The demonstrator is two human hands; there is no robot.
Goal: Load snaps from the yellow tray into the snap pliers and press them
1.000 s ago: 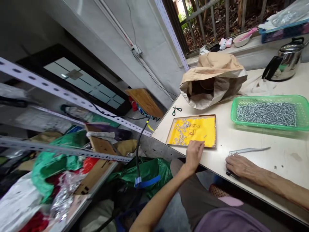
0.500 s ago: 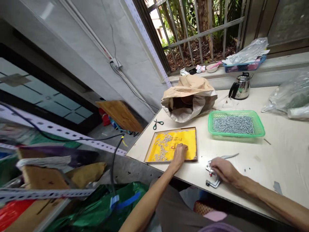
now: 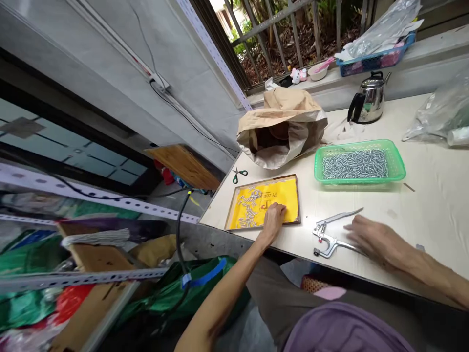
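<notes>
My left hand [image 3: 274, 220] rests over the near right part of a shallow tray [image 3: 233, 208] lined with yellow printed sheet [image 3: 289, 195]. Its fingers are curled together, and whatever they hold is hidden. Small silvery metal pins [image 3: 249, 212] lie scattered in the tray's left half. On the table to the right lie hand pliers [image 3: 330, 243] with a spring and a red part at the jaw, handles spread apart. My right hand [image 3: 375, 239], slightly blurred, hovers by the handles with fingers stretched out; the lower handle's end is hidden beneath it.
A green basket [image 3: 397, 171] full of similar metal pieces stands beyond the pliers. Behind the tray sits an open paper sack [image 3: 282, 122], with scissors [image 3: 239, 175] to its left. A metal kettle [image 3: 372, 100] and a plastic bag [image 3: 439, 115] stand farther back.
My right hand has let go of the pliers and moved right, and the pliers now lie in full view. My left hand stays over the tray. The camera view has tilted down.
</notes>
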